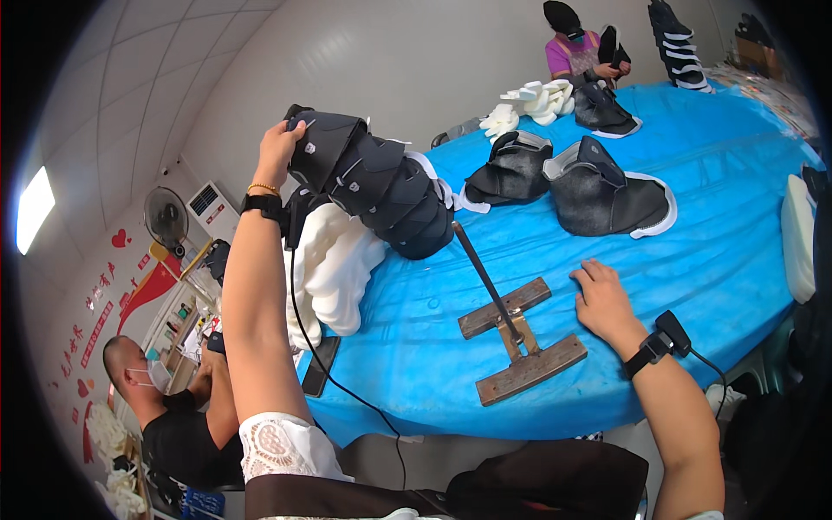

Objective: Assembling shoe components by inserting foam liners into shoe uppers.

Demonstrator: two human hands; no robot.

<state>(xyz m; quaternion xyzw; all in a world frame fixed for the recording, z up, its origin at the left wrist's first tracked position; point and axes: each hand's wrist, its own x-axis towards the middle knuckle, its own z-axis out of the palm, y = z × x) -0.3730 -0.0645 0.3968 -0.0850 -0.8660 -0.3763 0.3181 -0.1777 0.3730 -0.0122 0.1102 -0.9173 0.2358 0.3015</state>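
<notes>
Left hand (279, 149) grasps nested stack of dark shoe uppers (374, 184), lifted over table (728, 260). Right hand (604, 301) released, flat on table near wooden stand (518, 340). Two uppers (568, 184) lie far, seemingly not yet stacked.

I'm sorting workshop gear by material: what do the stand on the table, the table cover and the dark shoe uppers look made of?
The stand looks like rusty brown metal: flat bars with a slanted rod. The table cover seems thin blue plastic sheet, glossy and wrinkled. The stack of dark uppers gripped by the left hand looks like matte black fabric or synthetic leather; which one is unclear.

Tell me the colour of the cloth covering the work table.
Bright blue cloth, seen clearly in the head view.
</notes>
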